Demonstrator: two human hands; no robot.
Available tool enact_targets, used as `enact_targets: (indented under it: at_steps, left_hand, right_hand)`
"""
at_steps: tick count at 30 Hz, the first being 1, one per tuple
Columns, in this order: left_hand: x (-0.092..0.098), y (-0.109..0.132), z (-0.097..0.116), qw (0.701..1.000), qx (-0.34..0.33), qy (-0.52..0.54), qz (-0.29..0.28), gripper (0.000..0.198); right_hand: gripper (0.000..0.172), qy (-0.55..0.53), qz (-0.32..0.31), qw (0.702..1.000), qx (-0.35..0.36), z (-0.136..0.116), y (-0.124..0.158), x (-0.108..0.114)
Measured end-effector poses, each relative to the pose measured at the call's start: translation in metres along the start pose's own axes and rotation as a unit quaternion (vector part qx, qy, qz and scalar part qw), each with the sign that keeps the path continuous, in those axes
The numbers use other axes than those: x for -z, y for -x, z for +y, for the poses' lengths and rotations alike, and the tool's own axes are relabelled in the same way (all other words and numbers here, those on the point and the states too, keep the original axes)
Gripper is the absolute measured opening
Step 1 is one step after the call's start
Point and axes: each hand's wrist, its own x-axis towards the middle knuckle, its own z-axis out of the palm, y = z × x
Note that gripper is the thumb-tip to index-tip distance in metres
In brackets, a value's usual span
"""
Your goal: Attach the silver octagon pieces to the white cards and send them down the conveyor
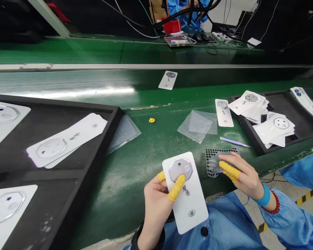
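My left hand (159, 201) is closed on a white rounded card-shaped panel (190, 208), its thumb in a yellow finger cot pressing on the panel's grey octagonal plate (180, 169). The plate has a small hole near its top, and dark lettering is printed below it. To the right, my right hand (243, 175) reaches over a clear sheet with rows of black dots (211, 166). Its fingers are stretched out, two in yellow cots, with the tips at the sheet; whether they touch it I cannot tell. Purple tweezers (234, 142) lie just beyond.
A black divided tray (94, 173) with white panels fills the left side. Another black tray (261, 147) with stacked panels (273, 128) stands right. Bubble-wrap sheets (198, 125), a yellow finger cot (151, 120) and a single panel (168, 80) lie on the green bench. A person in blue (187, 10) is behind.
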Motion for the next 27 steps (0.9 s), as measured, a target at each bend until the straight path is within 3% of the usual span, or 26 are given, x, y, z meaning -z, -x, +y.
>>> enact_targets:
  at_steps: [5, 10, 12, 14, 18, 22, 27]
  left_hand:
    - [0.000, 0.002, 0.001, 0.996, -0.069, -0.048, 0.041, 0.052]
    - [-0.001, 0.002, -0.001, 0.995, -0.069, -0.072, 0.019, 0.067]
    - [-0.008, 0.007, -0.001, 0.996, -0.069, -0.050, 0.009, 0.062]
    - [-0.015, 0.014, -0.001, 0.998, -0.061, -0.030, -0.010, 0.058]
    - [-0.023, 0.024, -0.001, 0.997, -0.060, -0.028, -0.037, 0.058]
    - [-0.020, 0.030, 0.005, 0.997, -0.070, -0.035, -0.021, 0.052]
    - [-0.019, 0.036, 0.016, 0.998, -0.041, -0.050, -0.027, 0.043]
  right_hand:
    - [0.045, 0.037, -0.008, 0.999, 0.005, 0.006, -0.001, -0.007]
    - [0.033, 0.089, -0.110, 0.987, -0.079, 0.022, -0.008, -0.017]
    - [0.040, 0.024, -0.081, 0.989, -0.124, 0.016, -0.017, -0.015]
    - [0.038, -0.108, -0.038, 0.980, -0.162, -0.001, -0.030, -0.014]
    - [0.025, -0.344, 0.019, 0.909, -0.234, -0.036, -0.056, -0.020]
    - [0.015, -0.388, 0.070, 0.883, -0.255, -0.050, -0.065, -0.023]
    - [0.016, -0.358, 0.082, 0.902, -0.226, -0.055, -0.063, -0.012]
